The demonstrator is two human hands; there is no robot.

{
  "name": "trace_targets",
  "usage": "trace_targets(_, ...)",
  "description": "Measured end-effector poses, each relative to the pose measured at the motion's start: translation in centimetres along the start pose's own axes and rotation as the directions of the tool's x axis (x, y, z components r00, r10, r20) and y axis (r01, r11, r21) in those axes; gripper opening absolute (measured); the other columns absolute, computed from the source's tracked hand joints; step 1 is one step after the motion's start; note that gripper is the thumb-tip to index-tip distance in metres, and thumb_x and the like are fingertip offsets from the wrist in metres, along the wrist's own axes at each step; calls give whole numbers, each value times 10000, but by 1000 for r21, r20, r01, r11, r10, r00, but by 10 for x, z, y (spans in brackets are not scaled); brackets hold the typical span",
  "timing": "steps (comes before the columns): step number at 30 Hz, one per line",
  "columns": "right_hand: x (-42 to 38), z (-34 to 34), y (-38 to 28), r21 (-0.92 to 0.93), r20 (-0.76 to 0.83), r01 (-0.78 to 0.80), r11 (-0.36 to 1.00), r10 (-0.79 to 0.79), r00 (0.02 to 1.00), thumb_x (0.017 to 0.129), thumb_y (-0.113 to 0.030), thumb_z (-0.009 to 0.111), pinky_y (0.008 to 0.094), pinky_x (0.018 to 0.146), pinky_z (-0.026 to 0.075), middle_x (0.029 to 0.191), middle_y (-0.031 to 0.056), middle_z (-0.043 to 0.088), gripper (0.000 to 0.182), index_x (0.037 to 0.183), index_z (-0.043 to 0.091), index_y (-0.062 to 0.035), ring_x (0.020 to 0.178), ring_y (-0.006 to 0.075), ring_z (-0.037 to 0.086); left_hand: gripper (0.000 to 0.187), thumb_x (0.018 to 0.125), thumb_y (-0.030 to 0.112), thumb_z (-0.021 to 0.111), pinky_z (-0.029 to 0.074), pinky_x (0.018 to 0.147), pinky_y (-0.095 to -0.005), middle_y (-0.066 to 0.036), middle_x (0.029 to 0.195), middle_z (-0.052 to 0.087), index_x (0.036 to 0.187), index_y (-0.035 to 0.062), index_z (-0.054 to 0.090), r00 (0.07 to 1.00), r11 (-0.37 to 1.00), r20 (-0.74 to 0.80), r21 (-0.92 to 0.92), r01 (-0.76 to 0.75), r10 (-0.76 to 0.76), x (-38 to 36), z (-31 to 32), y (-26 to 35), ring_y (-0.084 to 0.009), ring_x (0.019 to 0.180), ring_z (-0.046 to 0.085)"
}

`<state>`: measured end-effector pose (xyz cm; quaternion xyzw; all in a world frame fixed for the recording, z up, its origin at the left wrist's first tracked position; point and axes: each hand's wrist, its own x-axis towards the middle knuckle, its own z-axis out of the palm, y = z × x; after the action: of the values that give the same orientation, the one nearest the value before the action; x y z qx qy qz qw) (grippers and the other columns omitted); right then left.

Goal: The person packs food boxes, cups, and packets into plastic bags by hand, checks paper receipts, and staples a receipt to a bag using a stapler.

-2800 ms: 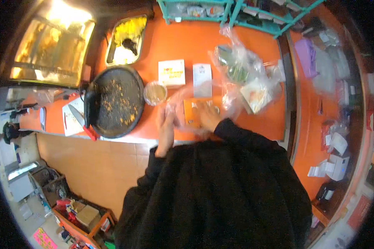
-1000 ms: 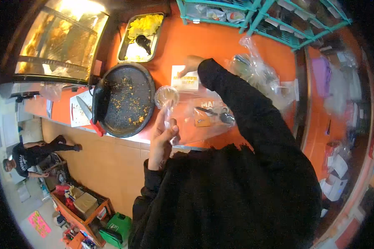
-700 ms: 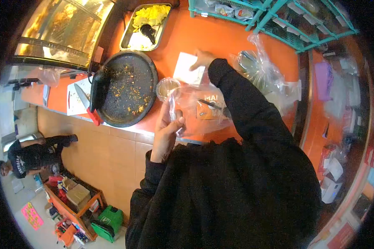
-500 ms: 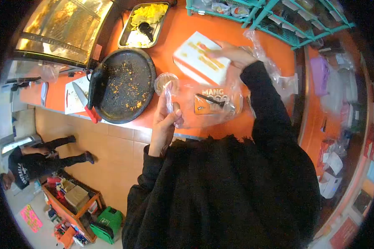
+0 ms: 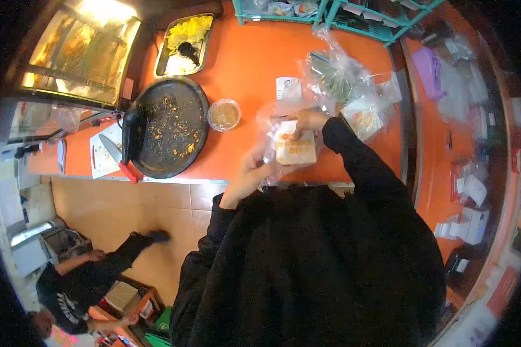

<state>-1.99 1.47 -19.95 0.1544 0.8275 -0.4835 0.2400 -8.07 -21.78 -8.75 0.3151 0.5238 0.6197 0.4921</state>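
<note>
A white food box (image 5: 295,149) with orange print sits inside a clear plastic bag (image 5: 278,118) on the orange counter (image 5: 249,63). My right hand (image 5: 308,120) grips the far edge of the box inside the bag. My left hand (image 5: 250,173) holds the near side of the bag, fingers closed on the plastic. A small round lidded cup of brown sauce (image 5: 224,114) stands just left of the bag. A white receipt (image 5: 288,89) lies behind it.
A large dark round pan (image 5: 169,134) with crumbs sits at left, a red-handled knife (image 5: 114,159) beside it. A metal tray of yellow food (image 5: 182,43) is behind. Crumpled clear bags (image 5: 353,92) lie right. Teal racks (image 5: 353,14) line the back. Another person (image 5: 81,283) bends on the floor.
My right hand lifted the white box from the counter and lowered it into the bag that my left hand holds. The receipt under the box now shows. The person on the floor moved.
</note>
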Motion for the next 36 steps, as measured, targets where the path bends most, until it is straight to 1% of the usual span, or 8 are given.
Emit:
trace_targets(6,11,-15,-6,-300,-160,84,950,-136,978,565,-189,710,347,708,434,903,128,611,497,1038,573,-119,767,269,582,618,710,42,530,332,426,-185,25,669,447,1283,26,297,993,983,-119,-185,-17,-5,12,-11,27,-59,474,384)
trace_targets(12,-25,-6,-42,-623,-447,53,780,-411,795,680,-181,611,422,771,418,1038,110,545,386,1058,534,-175,921,285,536,694,679,166,561,367,592,-146,-64,1180,441,1268,-65,277,969,982,-216,-119,-146,118,27,-3,50,-47,721,447)
trace_targets(15,-87,-39,-62,-443,-334,633,636,-771,541,708,-85,536,359,723,442,946,154,576,366,1074,533,-65,849,282,568,671,697,174,569,333,538,-144,-12,988,489,1267,-49,295,956,983,-292,-161,-88,38,33,-1,66,-33,657,422)
trace_targets(18,-183,-164,-59,205,-513,637,743,-472,716,729,-52,591,286,717,466,829,85,629,169,889,605,1,743,150,597,747,682,283,614,316,487,-152,13,795,478,1263,-57,292,965,1000,-262,-14,16,-19,37,-2,78,-37,588,414)
trace_targets(20,-206,-265,1,-332,-910,224,916,-374,181,737,-118,544,315,586,453,687,99,601,109,760,606,-32,621,187,573,767,676,340,625,327,546,-193,-17,836,472,1248,-62,309,958,990,-277,95,100,-70,42,1,83,-75,655,419)
trace_targets(23,-233,-411,134,-214,-932,-104,971,-235,-275,677,-90,592,268,564,459,701,69,630,80,722,631,-37,651,136,596,753,680,390,613,373,764,-307,-114,1071,460,1221,-60,344,961,956,-247,227,186,-129,47,-6,95,-183,933,444)
trace_targets(26,-238,-503,261,126,-937,-632,764,-117,-328,706,-245,607,352,626,475,742,137,619,201,768,641,-57,721,280,602,757,682,401,615,386,786,-328,-131,1081,461,1217,-62,344,941,922,-261,262,285,-217,63,-9,105,-205,956,453)
trace_targets(36,-235,-572,321,80,-837,-632,771,-292,-462,788,-248,495,412,633,454,806,161,598,221,891,610,-91,715,337,576,804,680,372,646,374,532,-241,-56,739,486,1242,-74,282,886,915,-341,140,379,-314,89,-5,100,-134,613,451)
